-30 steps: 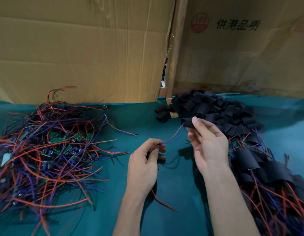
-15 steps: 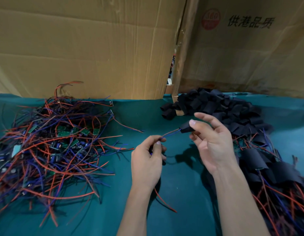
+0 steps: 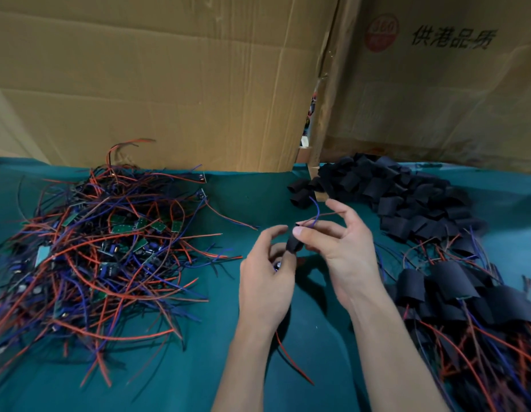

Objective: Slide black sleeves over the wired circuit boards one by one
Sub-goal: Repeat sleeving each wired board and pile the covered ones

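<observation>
— So where is the sleeve the person is working on?

— Between the two hands, above the green cloth. The right hand pinches the black sleeve between thumb and fingers, and thin wires, one blue and one reddish, stick up out of its top end.

— And the left hand?

— The left hand has its fingers curled just below the sleeve, gripping something small with a bit of metal showing; most of it is hidden, so it cannot be told for sure that it is the board. A red wire trails down from under that hand onto the cloth.

— Where are the rest?

— A tangle of unsleeved boards and wires lies to the left. Loose empty sleeves are heaped at the back right, against the cardboard boxes. Sleeved boards are piled near the right forearm.
</observation>
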Motion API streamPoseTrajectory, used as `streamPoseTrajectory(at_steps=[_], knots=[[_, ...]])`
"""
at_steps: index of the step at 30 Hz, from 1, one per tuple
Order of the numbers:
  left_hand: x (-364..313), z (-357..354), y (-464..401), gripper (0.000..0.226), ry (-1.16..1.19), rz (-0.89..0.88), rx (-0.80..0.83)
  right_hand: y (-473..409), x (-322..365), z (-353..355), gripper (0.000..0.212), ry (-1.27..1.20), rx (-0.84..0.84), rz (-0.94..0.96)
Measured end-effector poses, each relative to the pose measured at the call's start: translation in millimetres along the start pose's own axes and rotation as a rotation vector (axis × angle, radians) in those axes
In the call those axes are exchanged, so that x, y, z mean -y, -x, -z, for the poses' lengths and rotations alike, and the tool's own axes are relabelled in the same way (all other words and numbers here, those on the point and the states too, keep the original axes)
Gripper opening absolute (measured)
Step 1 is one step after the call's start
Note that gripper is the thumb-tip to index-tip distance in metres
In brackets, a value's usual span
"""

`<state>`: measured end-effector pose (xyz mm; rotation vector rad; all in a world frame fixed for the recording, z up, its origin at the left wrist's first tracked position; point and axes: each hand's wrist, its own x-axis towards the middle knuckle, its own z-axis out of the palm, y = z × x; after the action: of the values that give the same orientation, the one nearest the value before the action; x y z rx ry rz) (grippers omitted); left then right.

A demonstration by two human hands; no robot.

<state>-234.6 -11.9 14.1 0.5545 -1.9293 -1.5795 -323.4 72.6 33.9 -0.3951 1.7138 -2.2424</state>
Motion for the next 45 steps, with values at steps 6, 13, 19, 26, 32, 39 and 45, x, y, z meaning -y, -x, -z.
streamPoseTrajectory(at_steps=[6, 13, 19, 26, 32, 39, 45], knots=[[-2, 2, -1, 0.046, 0.218, 0.088, 0.036, -1, 2, 1, 0.072, -0.187, -0.038, -0.067], [8, 2, -5, 0.017, 0.173, 0.050, -0.002, -5, 9, 16, 0.051, -0.396, -0.169, -0.014], [8, 5, -6, 0.025, 0.269, 0.053, 0.017, -1, 2, 4, 0.038, -0.185, -0.064, -0.020], [7, 5, -5, 0.020, 0.347, 0.097, -0.002, 3, 3, 8, 0.041, -0.105, 0.023, -0.042], [4, 7, -5, 0.015, 0.405, 0.075, 0.010, 6, 8, 8, 0.025, -0.105, 0.114, -0.101], [1, 10, -3, 0.012, 0.608, 0.107, 0.152, 8, 12, 11, 0.008, -0.107, 0.129, -0.154], [1, 6, -4, 0.014, 0.525, 0.091, 0.079, 12, 13, 9, 0.024, -0.040, 0.196, -0.130]])
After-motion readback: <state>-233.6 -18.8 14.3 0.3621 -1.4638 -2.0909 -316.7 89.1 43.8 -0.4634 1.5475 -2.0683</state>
